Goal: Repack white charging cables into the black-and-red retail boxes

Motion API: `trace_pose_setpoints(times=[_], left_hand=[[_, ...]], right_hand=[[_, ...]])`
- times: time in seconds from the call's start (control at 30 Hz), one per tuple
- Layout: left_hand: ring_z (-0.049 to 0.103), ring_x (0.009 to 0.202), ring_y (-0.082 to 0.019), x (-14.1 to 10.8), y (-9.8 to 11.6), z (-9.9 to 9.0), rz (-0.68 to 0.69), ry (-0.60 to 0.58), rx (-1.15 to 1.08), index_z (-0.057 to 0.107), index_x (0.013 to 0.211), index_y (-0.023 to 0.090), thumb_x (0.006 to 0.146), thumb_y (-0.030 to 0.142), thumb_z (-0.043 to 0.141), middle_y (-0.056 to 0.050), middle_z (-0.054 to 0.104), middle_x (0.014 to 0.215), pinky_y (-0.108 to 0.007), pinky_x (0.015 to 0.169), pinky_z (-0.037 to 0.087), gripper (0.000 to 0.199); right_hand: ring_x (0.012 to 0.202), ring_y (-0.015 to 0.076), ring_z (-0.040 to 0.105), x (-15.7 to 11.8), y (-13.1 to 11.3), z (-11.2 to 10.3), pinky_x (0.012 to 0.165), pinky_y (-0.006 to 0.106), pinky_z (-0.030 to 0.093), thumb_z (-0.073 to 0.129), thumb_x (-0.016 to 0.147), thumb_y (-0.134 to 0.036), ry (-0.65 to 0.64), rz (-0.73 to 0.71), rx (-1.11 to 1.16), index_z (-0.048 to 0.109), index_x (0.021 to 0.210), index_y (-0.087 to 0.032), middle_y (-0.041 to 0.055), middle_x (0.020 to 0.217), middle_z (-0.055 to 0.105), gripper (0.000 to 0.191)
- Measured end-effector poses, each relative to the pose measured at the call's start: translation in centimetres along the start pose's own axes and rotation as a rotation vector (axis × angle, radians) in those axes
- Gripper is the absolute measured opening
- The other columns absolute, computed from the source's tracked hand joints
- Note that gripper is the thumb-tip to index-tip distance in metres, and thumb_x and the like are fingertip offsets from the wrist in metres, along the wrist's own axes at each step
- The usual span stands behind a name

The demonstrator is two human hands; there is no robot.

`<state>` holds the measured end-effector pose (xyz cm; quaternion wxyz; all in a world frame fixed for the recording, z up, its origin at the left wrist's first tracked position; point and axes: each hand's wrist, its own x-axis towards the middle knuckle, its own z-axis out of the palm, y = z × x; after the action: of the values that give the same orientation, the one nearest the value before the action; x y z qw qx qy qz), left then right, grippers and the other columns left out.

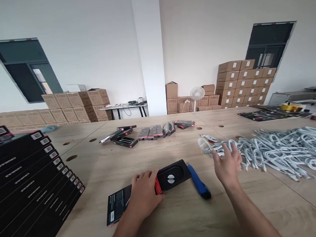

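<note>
My left hand [145, 189] is wrapped around a slim black box [116, 204] near the table's front. A black plastic tray [177, 173] with a round white sticker and a red band sticks out to the right of that hand. Just beyond the tray's right end lies a blue-handled utility knife [200, 183]. My right hand [228, 162] hovers with spread, slightly curled fingers at the left edge of a pile of coiled white cables [277, 148]. A single cable coil [205, 145] lies just past its fingertips; I cannot tell whether they touch it.
Tall stacks of black boxes [32, 187] crowd the left side. Several small boxed items [155, 130] lie mid-table at the back. Printed black sheets [262, 114] and yellow tape [291, 107] are at the far right. Holes [71, 158] pierce the tabletop. Cartons [242, 83] and a fan [197, 94] stand behind.
</note>
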<state>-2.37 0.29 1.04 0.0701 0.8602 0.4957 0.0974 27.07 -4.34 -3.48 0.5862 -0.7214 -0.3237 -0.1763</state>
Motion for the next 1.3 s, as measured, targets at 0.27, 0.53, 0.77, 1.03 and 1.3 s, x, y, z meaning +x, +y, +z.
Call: trace_pose_setpoints(times=[0.27,0.53,0.77,1.03,1.3], left_hand=[[0.054,0.128,-0.029,-0.1,-0.3,0.2,0.040,0.195,-0.066,0.049,0.145,0.027,0.075,0.028,0.075,-0.009,0.061,0.139,-0.048,0.115,0.026,0.075],[0.056,0.126,-0.031,-0.1,-0.9,1.5,0.278,0.344,-0.230,0.037,0.150,0.032,0.073,0.020,0.077,-0.009,0.061,0.138,-0.050,0.106,0.042,0.088],[0.052,0.131,-0.029,-0.5,-0.6,0.3,0.354,0.363,-0.259,0.022,0.156,0.037,0.081,0.022,0.074,-0.008,0.054,0.144,-0.048,0.108,0.041,0.092],[0.055,0.126,-0.031,-0.8,-0.2,-0.2,0.433,0.436,-0.216,0.051,0.142,0.038,0.088,0.038,0.070,-0.009,0.054,0.139,-0.045,0.102,0.047,0.057],[0.055,0.121,-0.027,-1.0,0.2,-1.1,0.222,0.813,-0.579,0.049,0.109,0.028,0.082,0.040,0.076,-0.008,0.051,0.129,-0.039,0.097,0.049,0.040]], right_hand=[[0.116,0.0314,0.064,-3.4,-2.9,1.0,0.100,0.052,0.051,0.052,0.093,-0.046,-0.501,-0.079,0.413,0.072,0.117,-0.020,0.0149,0.124,0.071,0.041],[0.133,0.0256,0.058,-8.2,-7.2,0.3,0.109,0.048,0.049,0.053,0.098,-0.036,-0.892,-0.231,0.629,0.071,0.127,-0.030,0.0096,0.141,0.064,0.035],[0.096,0.0208,0.072,-8.8,-8.2,0.2,0.067,0.031,0.061,0.058,0.094,-0.037,-0.965,0.129,0.920,0.064,0.132,-0.027,0.0101,0.129,0.069,0.039],[0.071,0.0163,0.070,-7.7,-9.3,-0.2,0.061,0.028,0.058,0.075,0.085,-0.043,-0.937,0.350,1.130,0.070,0.107,-0.021,0.0033,0.090,0.078,0.032],[0.103,0.0232,0.073,-9.5,-10.0,-1.7,0.088,0.039,0.060,0.059,0.098,-0.039,-0.815,0.049,0.987,0.057,0.127,-0.026,0.0104,0.118,0.073,0.032]])
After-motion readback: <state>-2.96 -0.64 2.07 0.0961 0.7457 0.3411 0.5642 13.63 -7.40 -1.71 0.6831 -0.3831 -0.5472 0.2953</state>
